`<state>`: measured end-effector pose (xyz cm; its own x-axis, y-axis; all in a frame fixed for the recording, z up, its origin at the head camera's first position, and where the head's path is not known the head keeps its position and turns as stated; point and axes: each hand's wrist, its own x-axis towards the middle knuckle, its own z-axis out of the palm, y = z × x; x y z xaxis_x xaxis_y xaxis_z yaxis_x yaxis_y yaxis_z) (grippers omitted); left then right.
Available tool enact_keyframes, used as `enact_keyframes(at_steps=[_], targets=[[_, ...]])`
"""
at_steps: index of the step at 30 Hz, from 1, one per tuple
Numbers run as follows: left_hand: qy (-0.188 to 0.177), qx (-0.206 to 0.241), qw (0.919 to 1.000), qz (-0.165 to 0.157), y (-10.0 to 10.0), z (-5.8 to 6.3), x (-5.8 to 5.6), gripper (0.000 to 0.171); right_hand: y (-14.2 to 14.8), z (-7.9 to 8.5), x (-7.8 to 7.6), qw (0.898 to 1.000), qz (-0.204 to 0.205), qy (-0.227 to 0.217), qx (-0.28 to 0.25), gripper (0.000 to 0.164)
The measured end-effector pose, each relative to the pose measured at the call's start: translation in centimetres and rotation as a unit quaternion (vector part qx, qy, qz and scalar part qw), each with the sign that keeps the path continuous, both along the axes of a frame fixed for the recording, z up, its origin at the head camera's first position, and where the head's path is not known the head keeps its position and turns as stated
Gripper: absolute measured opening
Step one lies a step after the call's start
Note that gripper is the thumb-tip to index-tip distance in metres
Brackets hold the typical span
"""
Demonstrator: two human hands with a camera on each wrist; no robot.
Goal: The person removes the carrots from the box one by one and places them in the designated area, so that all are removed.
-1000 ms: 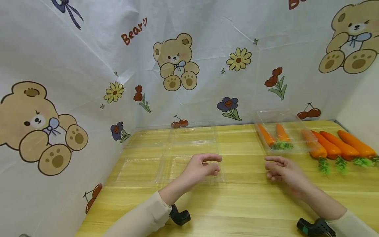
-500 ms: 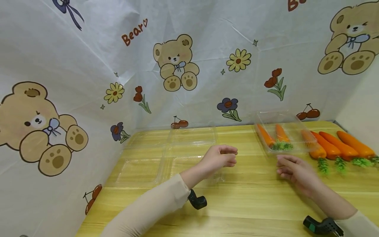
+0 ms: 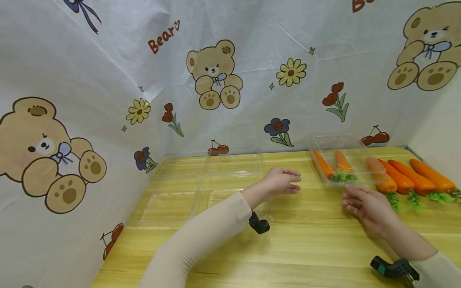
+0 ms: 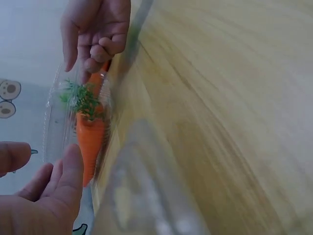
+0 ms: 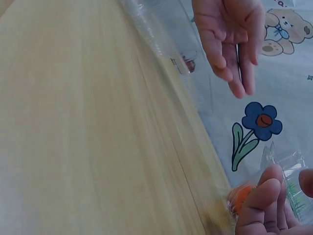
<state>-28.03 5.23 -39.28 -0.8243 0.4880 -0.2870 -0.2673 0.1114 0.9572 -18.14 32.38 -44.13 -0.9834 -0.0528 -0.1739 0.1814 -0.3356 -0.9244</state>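
A clear plastic clamshell box [image 3: 371, 171] stands at the back right of the table, holding two orange carrots [image 3: 324, 165] with frilly green tops [image 3: 343, 176]. My left hand [image 3: 279, 183] hovers left of this box with fingers extended and the thumb apart. Just in front of the box's near edge is my right hand [image 3: 369, 206], its fingers loosely bent and nothing in them. In the left wrist view, the right hand [image 4: 100, 34] overlaps the box's near end, and a carrot [image 4: 90, 139] shows through the plastic. The right wrist view catches my left hand [image 5: 232, 39] with its palm in sight.
Several more carrots [image 3: 414, 176] lie in a row right of the box, green tops toward me. More clear clamshell boxes [image 3: 169, 206] stand on the left of the wooden table [image 3: 306, 256]. A bear-printed sheet [image 3: 252, 92] rises behind.
My left hand has moved right and farther back, from over the left-hand boxes toward the carrot box. The right hand has shifted slightly right. The boxes and carrots have stayed put.
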Motion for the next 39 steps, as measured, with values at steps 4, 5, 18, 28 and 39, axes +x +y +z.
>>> enact_keyframes(at_steps=[4,5,18,28,39], targets=[[-0.005,0.001,1.0,0.008,1.3,0.1,-0.9,0.022,0.2,0.0,-0.2,1.0,0.0,-0.008,-0.02,0.026],[-0.005,0.001,0.9999,0.011,1.7,0.2,-1.2,0.023,0.1,0.1,-0.2,1.0,0.0,-0.009,-0.025,0.026],[-0.001,-0.001,0.9998,0.022,5.6,-1.1,-2.9,0.026,-0.4,0.3,-1.0,0.998,-0.003,-0.036,-0.056,0.024],[-0.004,-0.009,0.9968,0.079,9.0,-1.2,-3.1,0.022,-0.4,0.0,-1.2,0.998,-0.005,-0.037,-0.048,0.027],[-0.011,-0.007,0.9866,0.163,10.0,-0.3,-2.0,0.023,-0.3,-0.2,-0.9,0.999,0.002,-0.033,-0.033,0.029]])
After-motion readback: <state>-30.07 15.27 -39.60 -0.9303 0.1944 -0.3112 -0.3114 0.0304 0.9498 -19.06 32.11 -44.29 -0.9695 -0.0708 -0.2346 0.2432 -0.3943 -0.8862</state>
